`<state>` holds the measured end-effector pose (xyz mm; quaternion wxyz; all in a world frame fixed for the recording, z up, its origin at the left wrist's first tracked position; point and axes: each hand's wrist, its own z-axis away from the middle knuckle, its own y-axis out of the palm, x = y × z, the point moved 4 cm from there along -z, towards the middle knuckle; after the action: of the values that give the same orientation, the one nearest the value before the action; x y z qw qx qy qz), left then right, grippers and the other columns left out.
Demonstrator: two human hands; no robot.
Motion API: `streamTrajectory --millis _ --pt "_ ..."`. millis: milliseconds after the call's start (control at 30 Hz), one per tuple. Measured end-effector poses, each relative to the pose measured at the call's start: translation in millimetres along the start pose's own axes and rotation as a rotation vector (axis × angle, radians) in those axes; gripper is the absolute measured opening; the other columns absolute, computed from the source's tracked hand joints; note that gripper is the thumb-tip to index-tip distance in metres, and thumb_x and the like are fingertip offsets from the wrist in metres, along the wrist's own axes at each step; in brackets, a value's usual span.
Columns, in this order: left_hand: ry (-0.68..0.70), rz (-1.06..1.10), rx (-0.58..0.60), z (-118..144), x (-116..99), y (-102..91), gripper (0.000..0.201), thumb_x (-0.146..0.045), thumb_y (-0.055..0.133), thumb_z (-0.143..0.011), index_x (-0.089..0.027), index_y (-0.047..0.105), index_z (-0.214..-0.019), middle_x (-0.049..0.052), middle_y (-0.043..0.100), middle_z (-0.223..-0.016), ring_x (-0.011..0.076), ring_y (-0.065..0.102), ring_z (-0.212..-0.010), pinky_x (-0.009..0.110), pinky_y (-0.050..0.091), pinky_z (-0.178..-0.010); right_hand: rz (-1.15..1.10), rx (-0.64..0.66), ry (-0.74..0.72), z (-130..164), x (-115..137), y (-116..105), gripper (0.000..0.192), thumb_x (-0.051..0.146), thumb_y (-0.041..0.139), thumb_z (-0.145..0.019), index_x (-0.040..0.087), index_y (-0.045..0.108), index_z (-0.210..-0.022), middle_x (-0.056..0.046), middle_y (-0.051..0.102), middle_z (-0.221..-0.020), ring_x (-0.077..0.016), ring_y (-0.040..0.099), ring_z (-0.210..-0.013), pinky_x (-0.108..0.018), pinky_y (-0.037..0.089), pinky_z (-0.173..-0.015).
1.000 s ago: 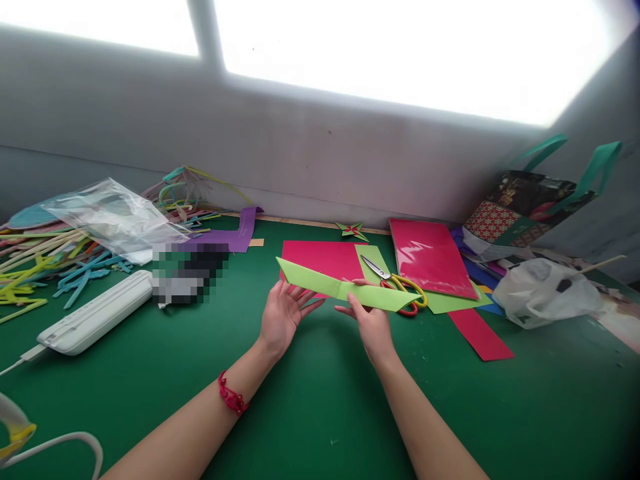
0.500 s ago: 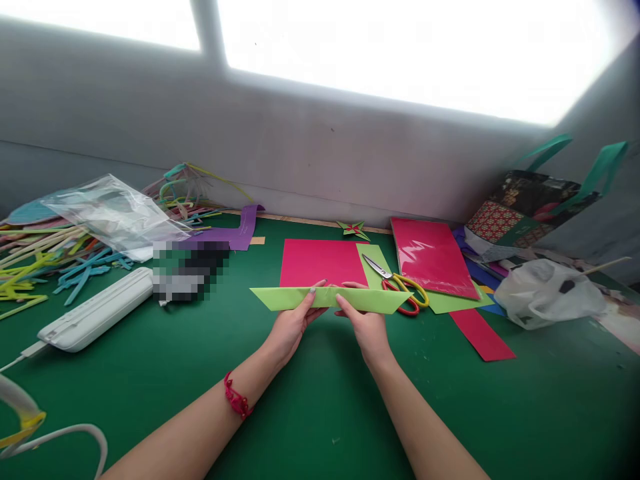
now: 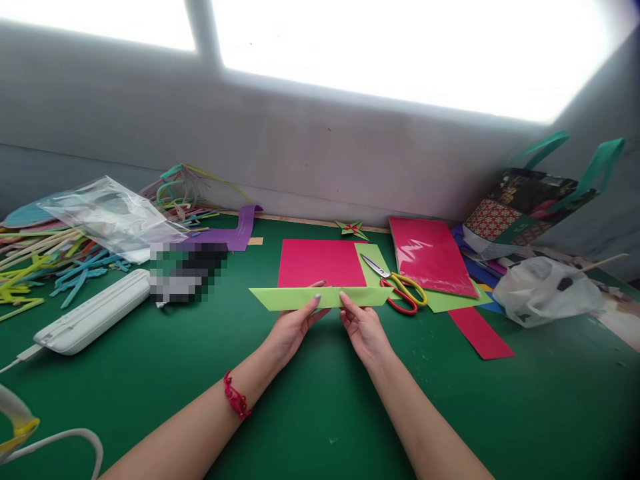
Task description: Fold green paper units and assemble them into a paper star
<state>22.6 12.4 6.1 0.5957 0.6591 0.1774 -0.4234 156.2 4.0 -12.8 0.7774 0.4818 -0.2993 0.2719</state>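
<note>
Lowered since a second ago, the folded green paper strip (image 3: 320, 297) now lies flat on the green table (image 3: 310, 400), one strip, both hands on its near edge. Left hand (image 3: 293, 327) and right hand (image 3: 364, 328) pinch it beside the centre seam. It looks light, thin and easily creased; edges are best held. Beyond lie one red sheet (image 3: 320, 263) and one pair of scissors (image 3: 397, 287).

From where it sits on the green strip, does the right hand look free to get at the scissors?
Probably yes: the right hand rests on the green strip, the scissors lie just beyond, uncovered.
</note>
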Motion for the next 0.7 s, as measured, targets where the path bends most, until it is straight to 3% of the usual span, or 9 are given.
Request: streamTrajectory --millis 100,233,400,467,567,700 --pt "0.017 -0.097 0.011 3.8 1.3 4.4 0.051 -0.020 0.064 -0.074 -0.022 0.049 -0.122 0.006 0.058 -0.117 0.0254 0.046 -0.116 0.042 0.036 -0.099 0.021 0.005 -0.014 2.9 -3.2 2.6 0.033 0.018 0.078 -0.056 0.014 0.066 -0.087 -0.003 0.066 -0.089 -0.0094 0.060 -0.071 -0.014 0.049 -0.054" --pt "0.015 -0.153 -0.070 4.5 4.2 0.9 0.034 -0.024 0.064 -0.074 -0.015 0.061 -0.106 0.009 0.061 -0.113 0.0266 0.050 -0.111 0.040 0.044 -0.092 0.124 0.027 -0.091 9.3 -7.5 7.9 0.037 0.023 0.076 -0.058 0.017 0.064 -0.092 -0.003 0.065 -0.093 -0.0121 0.058 -0.076 -0.018 0.047 -0.055" --pt "0.099 -0.246 -0.159 5.0 0.9 -2.3 0.026 -0.027 0.066 -0.070 -0.014 0.065 -0.093 0.007 0.066 -0.100 0.0242 0.060 -0.095 0.037 0.052 -0.080 0.288 0.049 -0.308 16.8 -6.4 14.8 0.020 0.023 0.074 -0.058 0.016 0.062 -0.072 0.004 0.057 -0.061 -0.0084 0.045 -0.051 -0.021 0.038 -0.045" --pt "0.124 -0.296 -0.212 5.4 -0.8 -3.3 0.023 -0.028 0.068 -0.068 -0.013 0.066 -0.086 0.006 0.068 -0.087 0.0220 0.063 -0.081 0.036 0.054 -0.074 0.292 0.031 -0.371 19.9 -5.3 17.3 0.019 0.023 0.074 -0.058 0.016 0.060 -0.068 0.004 0.054 -0.059 -0.0087 0.044 -0.050 -0.023 0.039 -0.047" --pt "0.120 -0.362 -0.271 5.6 -2.3 -4.0 0.022 -0.030 0.069 -0.067 -0.012 0.065 -0.079 0.005 0.067 -0.072 0.0197 0.064 -0.065 0.035 0.055 -0.067 0.287 0.001 -0.407 23.9 -5.0 20.7 0.023 0.025 0.073 -0.059 0.016 0.060 -0.076 0.001 0.058 -0.066 -0.0105 0.047 -0.053 -0.025 0.040 -0.050" --pt "0.130 -0.387 -0.269 5.8 -4.3 -1.7 0.021 -0.032 0.065 -0.070 -0.012 0.063 -0.077 0.004 0.066 -0.066 0.0198 0.065 -0.060 0.033 0.055 -0.062 0.245 0.021 -0.382 25.3 -9.6 23.2 0.027 0.026 0.070 -0.062 0.017 0.059 -0.085 0.001 0.057 -0.069 -0.0113 0.047 -0.055 -0.025 0.040 -0.050"
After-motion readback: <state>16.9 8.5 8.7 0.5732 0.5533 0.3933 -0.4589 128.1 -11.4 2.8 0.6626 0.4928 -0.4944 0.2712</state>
